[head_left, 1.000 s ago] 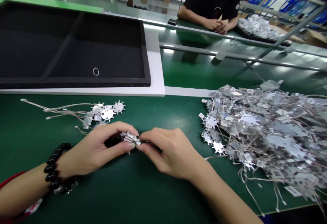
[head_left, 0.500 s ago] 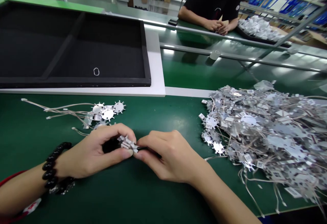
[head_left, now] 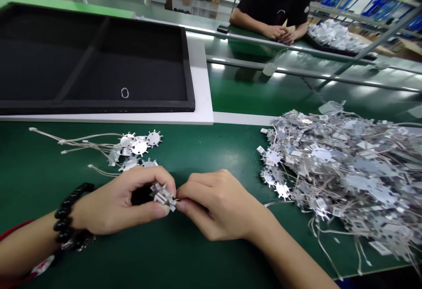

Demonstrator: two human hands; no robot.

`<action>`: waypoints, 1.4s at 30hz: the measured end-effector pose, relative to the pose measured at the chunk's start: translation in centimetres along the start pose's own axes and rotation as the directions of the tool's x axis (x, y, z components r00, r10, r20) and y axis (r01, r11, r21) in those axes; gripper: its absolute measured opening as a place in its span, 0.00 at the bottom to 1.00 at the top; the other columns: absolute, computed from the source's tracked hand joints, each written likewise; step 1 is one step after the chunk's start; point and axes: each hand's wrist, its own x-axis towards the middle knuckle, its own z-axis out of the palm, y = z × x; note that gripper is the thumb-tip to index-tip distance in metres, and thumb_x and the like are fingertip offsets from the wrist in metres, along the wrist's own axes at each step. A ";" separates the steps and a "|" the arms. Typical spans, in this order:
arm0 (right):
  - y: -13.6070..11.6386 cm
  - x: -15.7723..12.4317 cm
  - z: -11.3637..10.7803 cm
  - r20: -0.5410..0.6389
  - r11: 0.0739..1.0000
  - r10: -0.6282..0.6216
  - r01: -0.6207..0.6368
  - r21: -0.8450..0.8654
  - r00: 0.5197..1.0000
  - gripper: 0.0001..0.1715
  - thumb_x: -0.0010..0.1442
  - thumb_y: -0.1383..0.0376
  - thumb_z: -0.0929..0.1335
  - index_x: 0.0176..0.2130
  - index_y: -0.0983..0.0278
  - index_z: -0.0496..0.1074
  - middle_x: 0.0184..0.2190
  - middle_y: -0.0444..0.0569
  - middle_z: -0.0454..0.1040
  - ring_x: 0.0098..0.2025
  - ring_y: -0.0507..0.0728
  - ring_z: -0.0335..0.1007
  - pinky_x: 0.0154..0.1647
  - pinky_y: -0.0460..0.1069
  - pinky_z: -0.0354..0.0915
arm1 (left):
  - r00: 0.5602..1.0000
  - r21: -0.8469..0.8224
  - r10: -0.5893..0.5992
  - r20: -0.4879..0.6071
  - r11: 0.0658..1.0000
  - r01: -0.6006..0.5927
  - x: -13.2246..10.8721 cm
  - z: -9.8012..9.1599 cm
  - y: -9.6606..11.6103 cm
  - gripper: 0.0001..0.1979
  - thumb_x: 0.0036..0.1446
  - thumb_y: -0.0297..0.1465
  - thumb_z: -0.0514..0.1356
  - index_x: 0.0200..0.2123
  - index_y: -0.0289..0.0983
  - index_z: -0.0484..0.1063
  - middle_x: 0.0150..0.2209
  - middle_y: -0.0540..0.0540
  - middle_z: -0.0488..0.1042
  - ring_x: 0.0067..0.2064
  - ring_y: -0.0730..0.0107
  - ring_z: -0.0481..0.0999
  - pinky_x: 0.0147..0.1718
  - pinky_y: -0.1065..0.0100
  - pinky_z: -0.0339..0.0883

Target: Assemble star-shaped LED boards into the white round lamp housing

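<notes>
- Left hand [head_left: 121, 203]: lower centre-left, fingers curled over the top and thumb underneath, pinching the left side of a toothed metal disc [head_left: 163, 196].
- Right hand [head_left: 217, 205]: just right of centre, thumb and fingertips pressed together at the disc's right edge. Exactly what they grip there is hidden by the fingers.
- Disc: held between both hands, tilted, just above the mat at lower centre. Its teeth stick out past the fingers.
- Green work mat [head_left: 39, 170]: runs across the lower frame under both hands.
- Small group of toothed discs with pale wire leads [head_left: 138, 147]: on the mat, just above the left hand, the leads trailing left.
- Large tangled heap of discs, wires and white tags [head_left: 343, 170]: right side of the frame, well apart from the right hand.
- Black beaded bracelet [head_left: 67, 218]: on the left wrist. Red cuff [head_left: 13, 229] below it, at the left edge.
- Black divided tray [head_left: 99, 106]: upper left, in a white frame, a small loop [head_left: 124, 93] lying inside.
- Co-worker's clasped hands [head_left: 280, 34]: top centre, resting on the far bench edge, beside a tray of white parts [head_left: 336, 35].
</notes>
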 end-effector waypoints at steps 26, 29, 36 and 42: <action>-0.1 -0.2 -0.3 -0.012 0.982 -0.044 0.041 -0.182 0.999 0.17 0.70 0.66 0.62 0.35 0.67 0.76 0.25 0.41 0.66 0.23 0.51 0.55 0.21 0.49 0.48 | 0.997 0.019 0.082 0.013 0.996 -0.082 0.5 0.1 -0.2 0.15 0.62 0.23 0.64 0.47 0.49 0.74 0.39 0.61 0.77 0.38 0.83 0.75 0.41 0.85 0.65; 0.0 -0.2 -0.2 -0.018 0.966 -0.065 0.058 -0.252 0.998 0.19 0.70 0.66 0.62 0.31 0.66 0.74 0.24 0.41 0.63 0.23 0.51 0.51 0.20 0.49 0.46 | 0.998 -0.001 0.052 -0.022 0.999 -0.052 0.5 0.2 -0.1 0.15 0.62 0.23 0.63 0.47 0.49 0.74 0.39 0.61 0.77 0.38 0.83 0.75 0.42 0.85 0.65; 0.2 -0.3 0.1 -0.033 0.952 -0.065 0.052 -0.303 0.997 0.19 0.71 0.67 0.61 0.30 0.65 0.73 0.23 0.40 0.61 0.22 0.50 0.50 0.20 0.49 0.44 | 0.995 -0.030 -0.023 -0.093 0.999 0.020 0.4 0.8 0.7 0.14 0.61 0.23 0.62 0.45 0.49 0.76 0.38 0.62 0.77 0.39 0.84 0.74 0.43 0.85 0.63; 0.2 -0.3 0.2 -0.019 0.950 -0.063 0.054 -0.307 0.998 0.19 0.72 0.67 0.61 0.30 0.64 0.70 0.23 0.40 0.61 0.22 0.50 0.50 0.21 0.49 0.43 | 0.996 0.041 -0.045 -0.077 0.998 0.048 0.5 0.4 0.5 0.08 0.61 0.27 0.63 0.43 0.43 0.77 0.37 0.54 0.77 0.38 0.74 0.76 0.42 0.77 0.69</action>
